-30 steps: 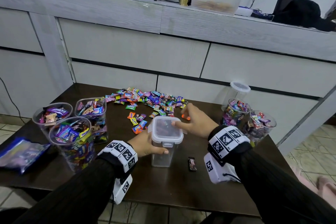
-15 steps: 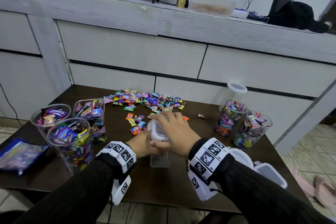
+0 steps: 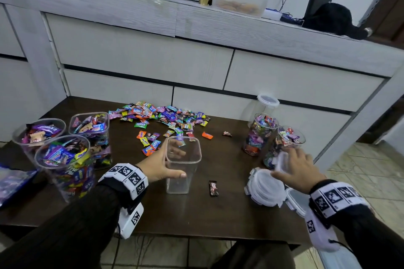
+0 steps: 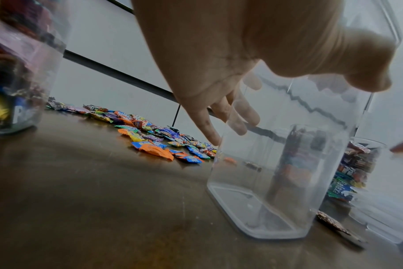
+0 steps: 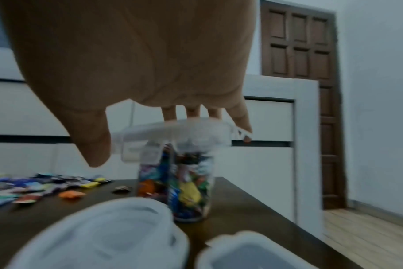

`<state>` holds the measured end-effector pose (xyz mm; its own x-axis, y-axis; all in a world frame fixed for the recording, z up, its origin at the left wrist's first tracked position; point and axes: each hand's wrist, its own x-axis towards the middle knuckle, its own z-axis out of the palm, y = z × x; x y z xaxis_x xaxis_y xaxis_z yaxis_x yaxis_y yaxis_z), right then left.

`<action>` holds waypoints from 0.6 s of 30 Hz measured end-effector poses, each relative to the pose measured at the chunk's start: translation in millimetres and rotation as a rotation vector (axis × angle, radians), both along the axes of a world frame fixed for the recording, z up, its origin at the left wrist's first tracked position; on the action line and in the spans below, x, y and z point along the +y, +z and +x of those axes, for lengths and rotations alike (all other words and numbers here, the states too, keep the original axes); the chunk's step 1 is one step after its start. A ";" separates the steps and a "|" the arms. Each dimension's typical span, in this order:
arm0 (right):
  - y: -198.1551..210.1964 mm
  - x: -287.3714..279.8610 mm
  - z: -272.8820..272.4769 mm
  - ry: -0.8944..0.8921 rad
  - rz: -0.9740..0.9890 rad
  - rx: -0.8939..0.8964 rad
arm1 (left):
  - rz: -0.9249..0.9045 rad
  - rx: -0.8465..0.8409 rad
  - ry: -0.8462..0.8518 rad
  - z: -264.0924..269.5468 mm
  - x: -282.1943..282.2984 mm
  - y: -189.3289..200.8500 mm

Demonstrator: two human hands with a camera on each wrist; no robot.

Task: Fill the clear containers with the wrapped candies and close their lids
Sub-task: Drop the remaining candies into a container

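Observation:
An empty square clear container [image 3: 183,179] stands lidless at the table's middle. My left hand [image 3: 178,161] grips it, thumb on the near wall and fingers on the far wall; the left wrist view shows the same container [image 4: 288,172] with my fingers seen through it. My right hand [image 3: 282,165] holds its white square lid [image 3: 281,158] above the right side of the table, just over a stack of round lids [image 3: 264,190]. In the blurred right wrist view the lid [image 5: 184,129] hangs under my fingers. Loose wrapped candies [image 3: 161,116] lie in a pile behind the container.
Three candy-filled open containers [image 3: 65,159] stand at the left, two more [image 3: 260,135] at the right, and a lidded empty one [image 3: 262,105] behind them. Another lid [image 3: 297,201] lies at the right edge. One dark candy [image 3: 213,188] and a blue bag [image 3: 13,179] lie nearby.
My right hand came onto the lid, took it off the square container and carried it right, over the lid stack. The left hand kept its grip on the container.

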<state>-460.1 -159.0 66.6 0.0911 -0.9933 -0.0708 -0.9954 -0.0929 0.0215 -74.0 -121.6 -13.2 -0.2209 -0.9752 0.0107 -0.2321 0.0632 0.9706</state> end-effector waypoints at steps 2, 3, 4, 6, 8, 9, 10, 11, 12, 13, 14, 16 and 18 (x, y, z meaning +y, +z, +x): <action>-14.3 -3.6 -22.7 -0.105 0.032 0.036 | -0.001 -0.005 -0.003 -0.3 0.3 -0.4; -21.8 -4.9 -31.0 -0.169 0.048 0.026 | -0.002 -0.005 -0.001 -0.3 0.5 -0.9; -28.9 -5.9 -37.6 -0.235 0.063 0.011 | -0.002 -0.004 0.002 -0.6 0.9 -1.4; -42.5 -5.9 -45.3 -0.330 0.071 0.005 | -0.003 -0.002 0.005 -1.1 2.0 -1.6; -54.0 -3.7 -48.3 -0.371 0.059 0.031 | -0.001 -0.001 -0.002 -0.9 3.1 -0.8; -58.4 -2.6 -48.6 -0.375 0.065 0.047 | 0.001 -0.003 -0.008 -0.5 3.5 -0.9; -61.9 -2.0 -48.5 -0.374 0.084 0.059 | 0.000 -0.001 -0.012 -0.2 4.1 -0.8; -64.6 -1.8 -48.4 -0.371 0.112 0.058 | -0.003 0.005 -0.014 -0.3 5.1 -0.6; -66.4 -1.4 -47.9 -0.370 0.144 0.043 | -0.008 0.014 -0.014 -0.9 6.6 -0.4; -68.5 -0.9 -47.2 -0.365 0.166 0.029 | -0.013 0.024 -0.012 -1.7 8.3 -0.6; -69.6 -0.6 -46.8 -0.355 0.174 0.028 | -0.017 0.031 -0.012 -2.2 10.0 -0.7; -69.2 0.8 -45.6 -0.331 0.171 0.061 | -0.012 0.026 -0.026 -1.7 13.6 -0.1; -61.3 0.0 -45.2 -0.311 0.167 0.107 | 0.013 0.031 -0.066 0.8 17.8 1.7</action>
